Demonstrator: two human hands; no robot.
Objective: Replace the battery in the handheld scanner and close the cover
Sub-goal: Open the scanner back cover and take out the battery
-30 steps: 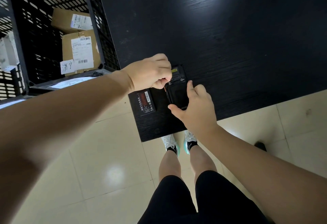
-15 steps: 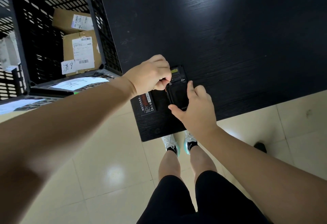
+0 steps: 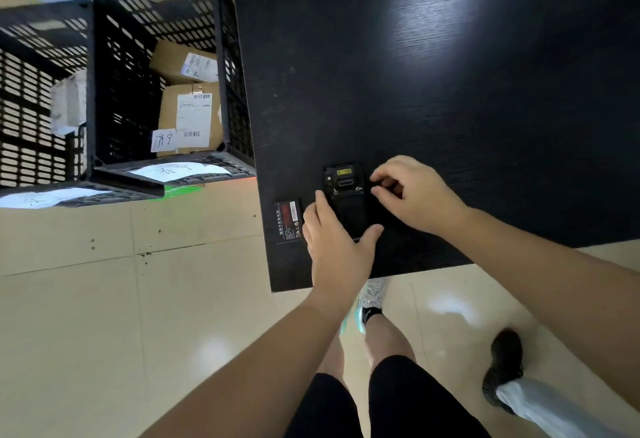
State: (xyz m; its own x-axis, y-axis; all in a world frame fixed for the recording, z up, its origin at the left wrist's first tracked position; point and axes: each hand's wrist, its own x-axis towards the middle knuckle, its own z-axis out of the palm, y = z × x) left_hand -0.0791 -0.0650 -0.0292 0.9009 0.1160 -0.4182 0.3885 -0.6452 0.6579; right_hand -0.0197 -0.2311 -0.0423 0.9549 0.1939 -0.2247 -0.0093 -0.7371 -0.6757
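The scanner (image 3: 346,195) lies back-up near the bench (image 3: 450,91) corner. The left hand (image 3: 337,240) pins its lower end with spread fingers; the right hand (image 3: 412,191) hovers beside it, fingers curled, holding nothing visible. A battery (image 3: 288,223) lies just left.

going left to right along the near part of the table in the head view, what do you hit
loose battery → left hand, resting on the scanner's near end → scanner → right hand, curled beside the scanner's right edge
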